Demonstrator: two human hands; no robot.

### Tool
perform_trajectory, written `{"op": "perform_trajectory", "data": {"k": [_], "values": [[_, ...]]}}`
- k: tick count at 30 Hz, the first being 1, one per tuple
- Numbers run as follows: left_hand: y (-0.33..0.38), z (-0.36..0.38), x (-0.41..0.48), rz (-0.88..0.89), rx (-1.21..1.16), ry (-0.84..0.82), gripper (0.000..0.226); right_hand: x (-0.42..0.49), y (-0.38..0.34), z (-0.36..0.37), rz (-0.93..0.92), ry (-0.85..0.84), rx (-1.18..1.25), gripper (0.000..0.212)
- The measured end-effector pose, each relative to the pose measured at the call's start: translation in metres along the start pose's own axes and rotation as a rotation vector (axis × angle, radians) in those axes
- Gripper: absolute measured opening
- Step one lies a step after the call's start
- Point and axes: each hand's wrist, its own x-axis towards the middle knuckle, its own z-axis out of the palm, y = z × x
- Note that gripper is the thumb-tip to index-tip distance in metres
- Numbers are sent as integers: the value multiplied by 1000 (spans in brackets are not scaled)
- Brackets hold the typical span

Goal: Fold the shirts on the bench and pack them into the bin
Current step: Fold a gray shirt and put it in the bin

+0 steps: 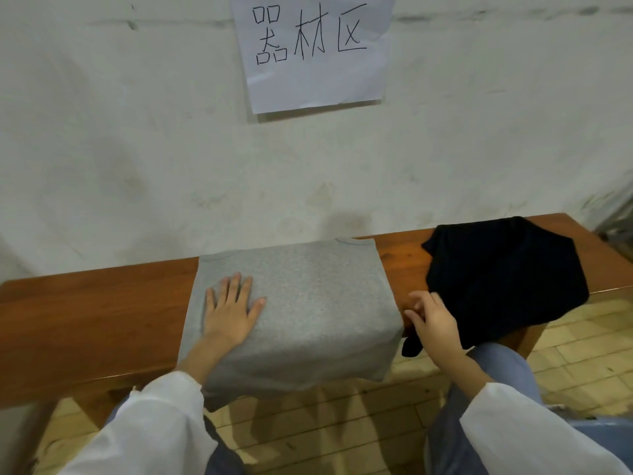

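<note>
A grey shirt [308, 303] lies folded into a rectangle across the wooden bench [85, 313], its near edge hanging over the front. My left hand [229, 308] rests flat on its left part, fingers spread. To the right a black shirt [507, 275] lies crumpled on the bench, partly drooping over the front edge. My right hand [431, 317] hovers between the two shirts with loosely curled fingers; it is right at the black shirt's left edge, and I cannot tell whether it holds the cloth. No bin is clearly visible.
A white wall rises right behind the bench, with a paper sign [313, 49] taped on it. Tiled floor [582, 341] lies below and to the right. A pale blue object [603, 437] shows at the lower right corner. My knees are under the bench's front edge.
</note>
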Motion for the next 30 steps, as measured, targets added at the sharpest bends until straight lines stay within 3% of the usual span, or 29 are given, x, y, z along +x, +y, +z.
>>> {"op": "perform_trajectory", "data": {"k": [2,4,6,7,10,12,15,16,18,19,21,23,26,28,30], "values": [[7,2,-8,-7,-11,54,66,-4,2,1,-90,39,-126,19],[14,6,-21,28,-42,111,73,-11,8,4,-370,68,-274,22],[18,10,-32,73,-35,85,84,-17,20,7,-639,7,-413,38],[18,11,-34,75,-27,70,86,-18,26,7,-674,-34,-434,48],[19,11,-34,40,-13,53,75,-24,29,4,-578,-8,-372,61],[31,9,-44,71,-68,229,61,-34,18,7,-551,101,-310,41],[52,30,-78,381,-208,567,33,-56,5,29,-624,-28,-222,22],[58,43,-88,485,-254,547,28,-63,3,39,-597,-135,-174,17],[65,61,-109,548,-337,311,22,-72,0,53,-402,-358,-116,14],[64,70,-115,485,-378,209,20,-74,1,60,-257,-450,-102,13],[46,101,-110,175,-455,-17,17,-70,6,78,19,-617,-56,14],[20,120,-98,-213,-578,-197,15,-63,6,88,187,-701,14,28],[-18,124,-87,-850,-1024,-428,17,-50,10,97,398,-706,140,53],[-38,119,-87,-1075,-1209,-436,13,-40,14,101,528,-621,217,68],[-58,122,-79,-1106,-1193,-320,15,-29,19,108,590,-574,213,73]]}}
